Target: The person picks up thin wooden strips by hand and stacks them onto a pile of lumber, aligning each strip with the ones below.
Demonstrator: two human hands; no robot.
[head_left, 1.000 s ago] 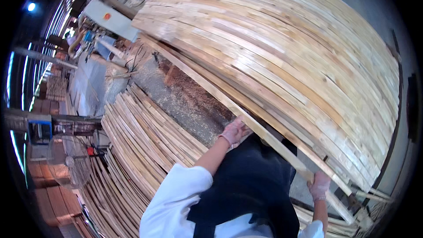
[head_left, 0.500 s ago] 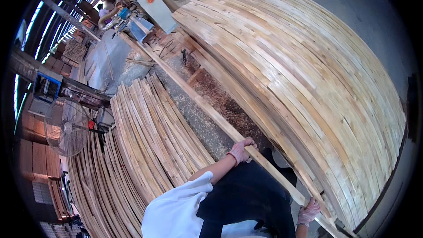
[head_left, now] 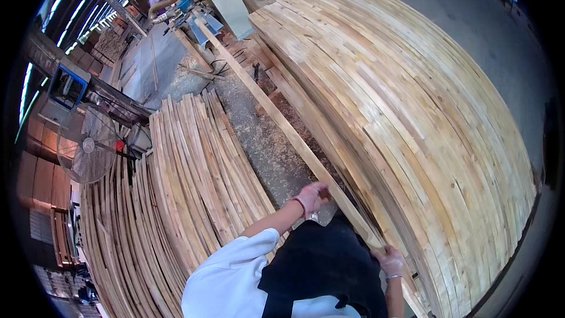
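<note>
A long, narrow wooden board (head_left: 276, 115) slants from the machine at the far left down to my waist. My right hand (head_left: 389, 261), in a pale glove, is closed on its near end. My left hand (head_left: 313, 197), gloved too, is just left of the board's edge. Its fingers are loosely bent and apart, and no longer wrap over the wood. To the right, beside the board, rises a wide stack of planed boards (head_left: 400, 106). Left of me lies a layered pile of rougher boards (head_left: 200, 165).
The machine's light cabinet (head_left: 226, 0) with a red knob stands at the far end, by a blue metal feed chute (head_left: 205, 29). Wood shavings (head_left: 282, 159) cover the floor between the piles. A caged fan (head_left: 88, 144) stands at left. Another person (head_left: 154, 1) is far back.
My left hand has come off the board to its left side. My right hand has moved up and left with the board's near end, and the board has slid toward the machine.
</note>
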